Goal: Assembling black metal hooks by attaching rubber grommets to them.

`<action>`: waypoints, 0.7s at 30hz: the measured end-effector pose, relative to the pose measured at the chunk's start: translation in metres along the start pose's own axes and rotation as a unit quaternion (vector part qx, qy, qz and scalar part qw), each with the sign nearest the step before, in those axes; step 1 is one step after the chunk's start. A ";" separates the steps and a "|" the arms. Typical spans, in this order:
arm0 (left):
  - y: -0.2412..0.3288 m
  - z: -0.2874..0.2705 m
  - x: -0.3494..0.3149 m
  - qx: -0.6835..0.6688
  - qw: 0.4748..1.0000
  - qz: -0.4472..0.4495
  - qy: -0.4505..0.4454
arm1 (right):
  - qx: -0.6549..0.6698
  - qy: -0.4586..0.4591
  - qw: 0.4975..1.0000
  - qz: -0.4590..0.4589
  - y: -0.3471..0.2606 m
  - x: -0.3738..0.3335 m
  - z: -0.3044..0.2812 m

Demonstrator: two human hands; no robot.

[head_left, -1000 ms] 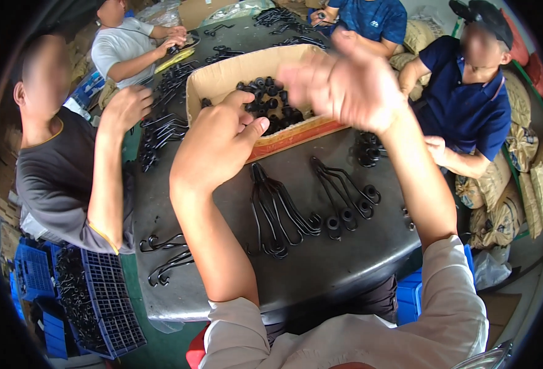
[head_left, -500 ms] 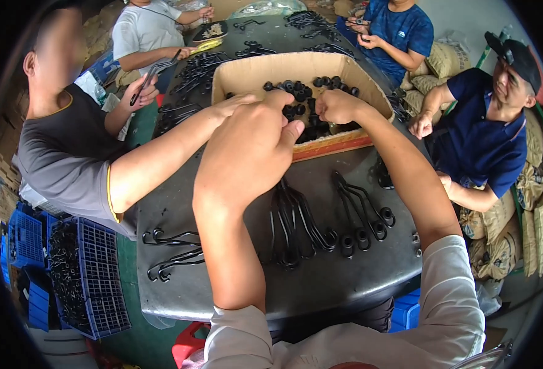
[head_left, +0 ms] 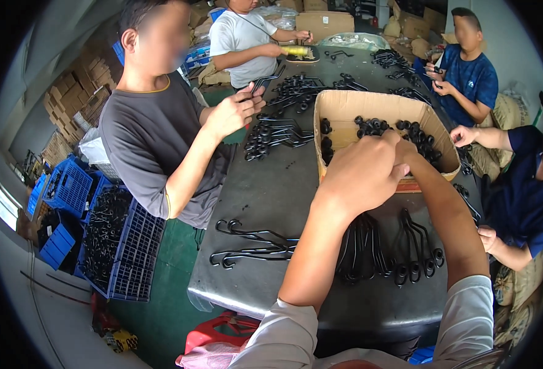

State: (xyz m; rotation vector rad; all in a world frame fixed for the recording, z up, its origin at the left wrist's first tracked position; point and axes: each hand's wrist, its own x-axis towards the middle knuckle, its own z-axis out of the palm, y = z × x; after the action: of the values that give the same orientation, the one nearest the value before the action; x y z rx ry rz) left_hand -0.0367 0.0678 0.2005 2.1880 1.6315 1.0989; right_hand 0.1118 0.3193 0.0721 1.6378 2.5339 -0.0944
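Observation:
My left hand (head_left: 364, 175) is closed above the near wall of an open cardboard box (head_left: 339, 106), its fingertips hidden from view. Beside it, my right hand (head_left: 407, 150) is curled in and partly covered by the left; the two hands meet. Whatever they hold cannot be made out. Small black round parts (head_left: 373, 126) lie in the box around them. Below my forearms, bent black metal rods (head_left: 360, 249) rest in a bunch on the dark table (head_left: 265, 283). Just right of these, more rods (head_left: 416, 246) have round black pieces on their ends.
Hooked black rods (head_left: 253, 243) lie at the table's left. A co-worker's hand (head_left: 234, 114) on the left holds a bent rod; another co-worker's hand (head_left: 464, 135) is near the box's right wall. Blue crates (head_left: 130, 240) stand on the floor, left.
The view has swung left, so the table sits farther right. My right hand has come against my left. The left co-worker's arm has drawn back from the box.

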 end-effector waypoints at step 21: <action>0.002 0.016 0.016 -0.013 0.999 0.047 -0.013 | 0.189 -0.066 0.947 -0.251 -0.035 -0.212 -0.011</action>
State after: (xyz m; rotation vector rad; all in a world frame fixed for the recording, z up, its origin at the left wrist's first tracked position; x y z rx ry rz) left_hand -0.0228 0.0852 0.1971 2.2733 1.5079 1.1043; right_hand 0.1655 0.1143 0.1114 0.9788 2.8815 -0.7504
